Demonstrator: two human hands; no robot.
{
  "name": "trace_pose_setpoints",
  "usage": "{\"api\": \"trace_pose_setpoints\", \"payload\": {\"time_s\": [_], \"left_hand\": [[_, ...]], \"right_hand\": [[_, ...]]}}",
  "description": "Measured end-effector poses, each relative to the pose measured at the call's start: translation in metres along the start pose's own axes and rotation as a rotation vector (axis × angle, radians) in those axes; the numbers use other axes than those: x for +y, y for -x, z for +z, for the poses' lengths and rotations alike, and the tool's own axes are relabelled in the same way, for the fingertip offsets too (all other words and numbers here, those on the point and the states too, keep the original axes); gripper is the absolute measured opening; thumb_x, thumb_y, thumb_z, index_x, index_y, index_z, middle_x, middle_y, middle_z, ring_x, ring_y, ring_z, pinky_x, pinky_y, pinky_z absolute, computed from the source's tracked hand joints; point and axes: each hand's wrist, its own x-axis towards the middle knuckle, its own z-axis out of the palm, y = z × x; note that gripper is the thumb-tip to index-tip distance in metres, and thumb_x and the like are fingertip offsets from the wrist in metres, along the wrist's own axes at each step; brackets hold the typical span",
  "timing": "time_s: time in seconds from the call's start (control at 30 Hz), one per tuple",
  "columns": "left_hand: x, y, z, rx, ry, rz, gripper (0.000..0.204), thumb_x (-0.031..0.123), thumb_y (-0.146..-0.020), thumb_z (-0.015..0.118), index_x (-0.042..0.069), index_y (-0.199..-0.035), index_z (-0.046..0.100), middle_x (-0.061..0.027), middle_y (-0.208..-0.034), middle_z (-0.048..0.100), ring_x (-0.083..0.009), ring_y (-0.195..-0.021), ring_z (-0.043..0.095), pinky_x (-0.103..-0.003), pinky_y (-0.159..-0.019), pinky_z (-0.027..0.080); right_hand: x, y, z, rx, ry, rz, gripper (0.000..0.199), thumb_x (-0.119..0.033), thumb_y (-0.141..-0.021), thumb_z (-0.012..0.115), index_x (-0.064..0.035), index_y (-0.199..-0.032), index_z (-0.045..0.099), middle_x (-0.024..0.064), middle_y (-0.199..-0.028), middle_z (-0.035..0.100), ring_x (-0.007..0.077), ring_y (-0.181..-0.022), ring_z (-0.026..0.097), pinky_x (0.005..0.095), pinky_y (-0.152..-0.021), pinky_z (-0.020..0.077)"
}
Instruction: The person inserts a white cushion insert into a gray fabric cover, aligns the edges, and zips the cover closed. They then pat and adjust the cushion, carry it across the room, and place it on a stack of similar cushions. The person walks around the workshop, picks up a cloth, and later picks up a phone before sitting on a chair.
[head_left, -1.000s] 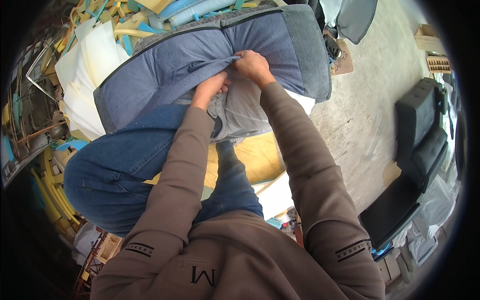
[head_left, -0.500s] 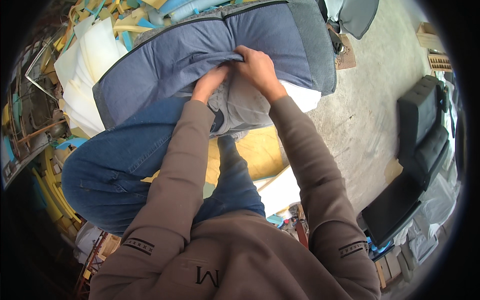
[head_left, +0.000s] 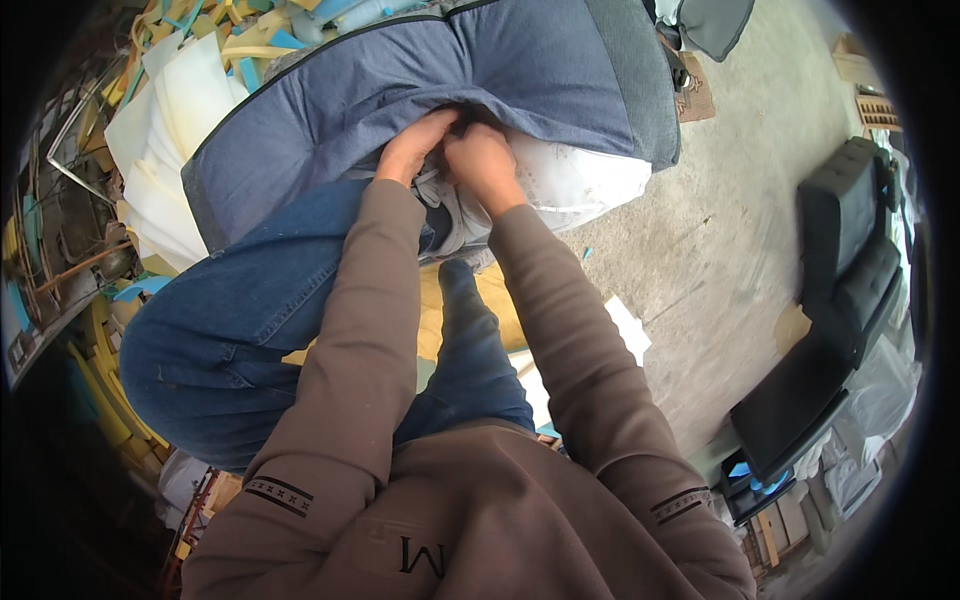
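A long blue upholstered cushion (head_left: 330, 115) with tufted seams and grey ends lies in front of me. The front edge of its fabric is lifted, forming a dark gap. At that gap my left hand (head_left: 415, 147) is closed, its fingertips out of sight by the fabric edge. Close beside it, my right hand (head_left: 482, 165) is curled closed, its fingers turned into the gap. What either hand pinches there is hidden. White lining (head_left: 580, 185) shows below the blue cover, right of my hands. My raised leg's grey shoe (head_left: 450, 225) sits right below them.
White foam sheets (head_left: 165, 150) and blue and yellow foam scraps (head_left: 265, 40) are heaped at the left and back. A yellow sheet (head_left: 428, 310) lies beneath my legs. On the concrete floor (head_left: 720, 230) at the right stands black tufted seating (head_left: 845, 230).
My right hand has let the blue fabric edge drop and moved down and left, into the gap beside my left hand. More white lining shows at the right.
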Motion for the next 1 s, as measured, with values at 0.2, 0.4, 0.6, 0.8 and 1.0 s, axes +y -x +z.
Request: {"api": "trace_pose_setpoints", "payload": {"time_s": [0.2,0.4,0.6,0.8,1.0], "left_hand": [[0.006,0.004,0.003,0.069,-0.064,-0.023,0.029,0.043,-0.101,0.068,0.016,-0.108,0.076,0.0063,-0.091,0.060,-0.0091,-0.078,0.042,-0.028,-0.073,0.036],[0.013,0.006,0.003,0.054,-0.148,-0.054,0.033,0.042,-0.099,0.069,0.012,-0.112,0.076,0.0037,-0.098,0.064,-0.0106,-0.082,0.043,-0.030,-0.075,0.038],[-0.002,-0.005,0.002,0.076,-0.142,-0.012,0.043,0.039,-0.103,0.068,0.006,-0.129,0.075,-0.0083,-0.131,0.072,-0.0191,-0.115,0.062,-0.031,-0.102,0.048],[-0.016,-0.016,0.001,0.030,-0.068,0.147,0.040,0.029,-0.103,0.067,0.000,-0.130,0.075,-0.0083,-0.128,0.073,-0.0200,-0.115,0.064,-0.032,-0.104,0.049],[-0.013,-0.016,0.000,0.050,0.078,0.247,0.045,0.026,-0.103,0.065,0.002,-0.140,0.072,-0.0148,-0.147,0.069,-0.0250,-0.134,0.062,-0.036,-0.118,0.043]], "right_hand": [[0.005,0.014,-0.003,0.218,0.073,-0.092,0.033,-0.024,-0.095,0.062,-0.0064,-0.116,0.081,0.0240,-0.118,0.078,0.0417,-0.116,0.074,0.0505,-0.102,0.0575],[0.012,0.048,-0.021,-0.192,0.377,-0.102,0.029,-0.024,-0.094,0.064,-0.0060,-0.105,0.084,0.0203,-0.106,0.081,0.0412,-0.101,0.077,0.0504,-0.090,0.0616],[-0.016,0.114,-0.066,0.045,0.334,-0.319,0.035,-0.021,-0.093,0.074,-0.0017,-0.122,0.072,0.0198,-0.103,0.078,0.0403,-0.099,0.076,0.0545,-0.082,0.0589],[-0.036,0.058,-0.080,0.779,0.424,-0.784,0.030,-0.010,-0.083,0.076,-0.0071,-0.109,0.063,0.0162,-0.113,0.068,0.0317,-0.100,0.073,0.0449,-0.087,0.0543],[-0.015,-0.016,-0.053,0.621,0.400,-0.740,0.007,-0.008,-0.084,0.066,-0.0111,-0.079,0.069,0.0091,-0.083,0.073,0.0340,-0.088,0.074,0.0494,-0.078,0.0553]]}}
